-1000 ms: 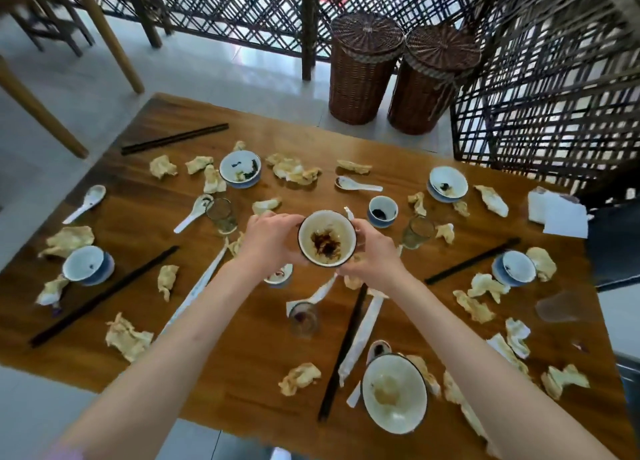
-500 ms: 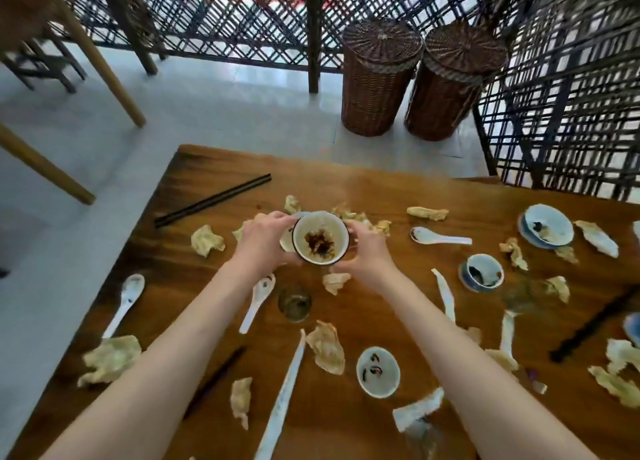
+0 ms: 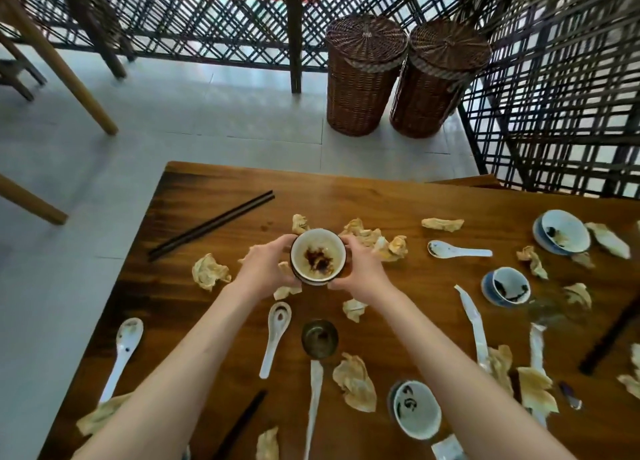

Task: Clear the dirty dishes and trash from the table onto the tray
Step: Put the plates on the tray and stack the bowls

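Both hands hold a dirty white bowl (image 3: 318,255) with brown residue above the wooden table (image 3: 381,196). My left hand (image 3: 265,269) grips its left side and my right hand (image 3: 358,269) its right side. Around it lie crumpled napkins (image 3: 210,272), white spoons (image 3: 277,335), dark chopsticks (image 3: 211,225), a small glass (image 3: 319,338) and several small dirty bowls (image 3: 417,414). No tray is in view.
Two wicker baskets (image 3: 365,75) stand on the grey tiled floor beyond the table's far edge, before a dark lattice screen (image 3: 554,96). Wooden chair legs (image 3: 65,72) are at the far left. More bowls (image 3: 561,236) and paper wrappers (image 3: 472,321) lie on the right.
The bowl has travelled with both hands toward the table's far left part. The view has swung left and up, showing more floor and the baskets.
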